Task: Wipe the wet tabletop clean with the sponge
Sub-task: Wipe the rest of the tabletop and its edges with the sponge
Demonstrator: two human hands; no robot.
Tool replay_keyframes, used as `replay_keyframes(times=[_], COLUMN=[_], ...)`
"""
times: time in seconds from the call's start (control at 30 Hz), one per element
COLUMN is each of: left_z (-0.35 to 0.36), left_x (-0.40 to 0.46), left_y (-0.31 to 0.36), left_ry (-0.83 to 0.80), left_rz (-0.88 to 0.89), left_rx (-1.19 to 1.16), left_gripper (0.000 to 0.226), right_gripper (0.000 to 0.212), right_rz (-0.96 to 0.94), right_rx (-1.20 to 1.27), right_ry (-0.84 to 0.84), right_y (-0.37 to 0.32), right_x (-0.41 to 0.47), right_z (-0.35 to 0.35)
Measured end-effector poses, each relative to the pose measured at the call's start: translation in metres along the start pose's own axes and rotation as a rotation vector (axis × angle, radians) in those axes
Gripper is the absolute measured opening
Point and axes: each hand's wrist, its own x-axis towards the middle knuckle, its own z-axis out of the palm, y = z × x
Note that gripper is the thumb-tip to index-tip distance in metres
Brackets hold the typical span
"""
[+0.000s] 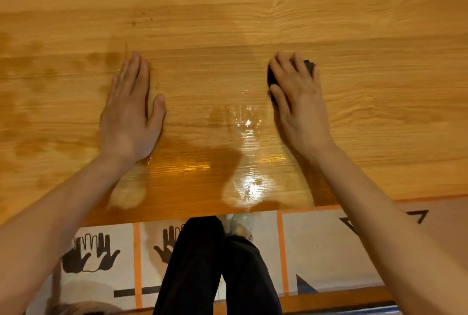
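Wooden table (253, 18), orange-brown with printed grain, fills the upper two thirds of the frame; a grey wall strip runs along the top edge.

Wet patch (243, 122): glossy film with bright glare, centre of the frame, running down to the near table edge. Duller damp blotches lie at the left of the frame.

Sponge (308, 66): dark, mostly hidden, right of centre, lying on the table under the right hand. Only its far corner and left edge show.

Right hand (296, 96): palm down over the sponge, fingers curled round it, thumb against its left side.

Left hand (130, 112): flat on the table left of centre, fingers straight and together, holding nothing.

Floor mat (101, 251): pale, orange bands, black hand prints, lower part of the frame. Dark trousers (207, 264) and a pale shoe (241, 222) stand at lower centre.

Risks, as judged: the wettest area sits between the hands, well apart from the sponge; strokes kept to the right would miss it. Pushing water toward the near edge could spill it onto the mat and shoe. The flat left hand may slip on the damp surface, or smear wiped ground.
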Motion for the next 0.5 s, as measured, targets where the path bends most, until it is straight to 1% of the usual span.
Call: replay_keyframes(times=[0.13, 0.2, 0.27, 0.33, 0.4, 0.43, 0.5], left_z=[0.003, 0.003, 0.003, 0.002, 0.002, 0.002, 0.002], left_x=[0.001, 0.001, 0.002, 0.002, 0.000, 0.000, 0.000], left_y=[-0.002, -0.002, -0.001, -0.001, -0.001, -0.001, -0.001], left_ry=[-0.003, 0.007, 0.023, 0.034, 0.036, 0.038, 0.044], left_rz=[0.011, 0.007, 0.009, 0.014, 0.013, 0.015, 0.021], left_rx=[-0.002, -0.004, -0.006, -0.011, -0.016, -0.017, -0.019], left_gripper=[0.067, 0.066, 0.065, 0.065, 0.064, 0.064, 0.064], right_gripper=[0.043, 0.043, 0.043, 0.042, 0.040, 0.040, 0.039], right_rz=[-0.245, -0.322, -0.294, -0.178, -0.061, -0.056, -0.152], right_rx=[0.031, 0.041, 0.040, 0.075, 0.100, 0.107, 0.116], right_ry=[-0.142, -0.186, -0.179, -0.099, -0.033, -0.022, -0.061], right_y=[-0.013, -0.006, -0.004, -0.006, -0.014, -0.019, -0.027], right_x=[-0.099, -0.096, -0.054, 0.002, 0.035, 0.034, 0.001], right_z=[-0.004, -0.009, -0.008, 0.000, 0.008, 0.011, 0.012])
